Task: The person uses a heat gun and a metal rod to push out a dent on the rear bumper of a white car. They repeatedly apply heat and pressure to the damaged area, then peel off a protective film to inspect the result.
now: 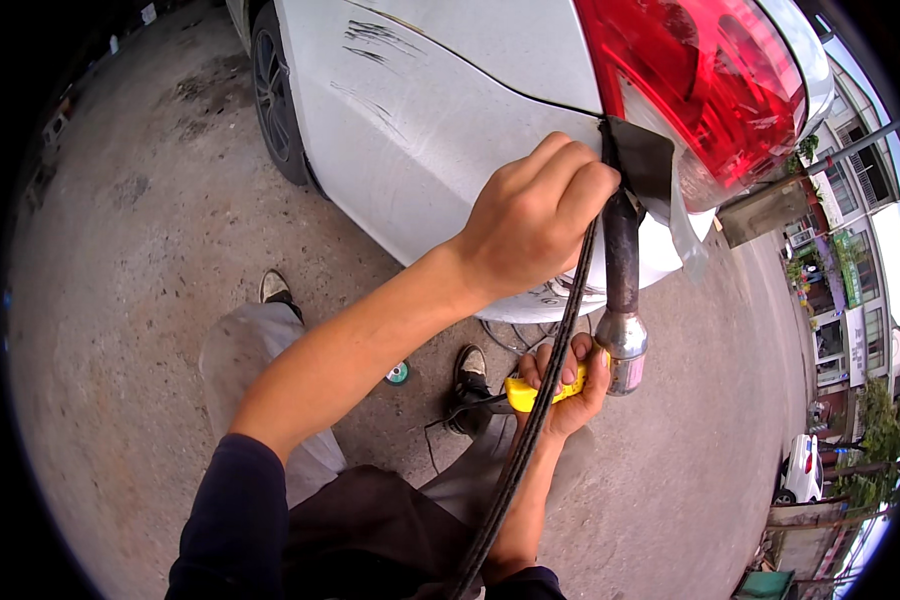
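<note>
My left hand (540, 205) is closed on a long black strip (530, 430) at the seam under the red taillight (710, 80) of a white car (440, 160) with dark scrapes. The strip runs down past my right hand toward my body. My right hand (572, 385) grips the yellow handle (530, 393) of a hot-air tool. Its silver barrel (624, 345) and dark nozzle (622, 260) point upward, close beside my left hand. A dark flap (645, 165) and translucent film are at the taillight's lower corner.
A wheel (275, 100) is at upper left. Between my shoes (468, 375) and the car, cables and a small green disc (398, 372) lie on concrete ground (140, 350). A road, a parked white car (802, 468), trees and buildings (855, 300) are at the right.
</note>
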A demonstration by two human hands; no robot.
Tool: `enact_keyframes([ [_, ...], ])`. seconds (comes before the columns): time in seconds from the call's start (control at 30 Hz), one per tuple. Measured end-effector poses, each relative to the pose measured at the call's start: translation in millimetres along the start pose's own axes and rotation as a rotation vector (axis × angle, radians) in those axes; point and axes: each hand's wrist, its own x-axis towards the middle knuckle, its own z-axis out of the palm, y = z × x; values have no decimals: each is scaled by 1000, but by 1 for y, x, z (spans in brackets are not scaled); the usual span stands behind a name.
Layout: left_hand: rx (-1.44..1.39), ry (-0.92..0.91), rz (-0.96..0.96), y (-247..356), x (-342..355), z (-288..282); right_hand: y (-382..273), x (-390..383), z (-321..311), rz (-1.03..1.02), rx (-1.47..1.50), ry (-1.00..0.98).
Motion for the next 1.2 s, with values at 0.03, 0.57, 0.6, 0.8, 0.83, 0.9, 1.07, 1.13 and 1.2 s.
enact_keyframes([
  [0.03,5,-2,1,0,0,1,0,0,-1,-5,-8,0],
  [0.57,27,-10,18,-1,-2,0,-1,-1,-4,5,-48,-17],
  [0.6,26,-10,17,-1,-2,0,-1,0,-4,6,-45,-14],
  [0.8,25,-6,29,-1,-2,3,0,0,-3,-11,-5,7],
  [0.83,26,-5,28,-1,-1,3,-1,0,-3,-10,-2,1],
  [0.9,32,-3,25,-1,-1,3,0,1,-5,-5,12,-3],
  [1.07,36,-8,19,0,1,1,0,1,-7,5,45,5],
  [1.13,31,-11,16,1,1,2,-2,0,-7,-1,34,7],
  [1.2,30,-22,13,1,0,2,-2,0,-6,-3,31,12],
])
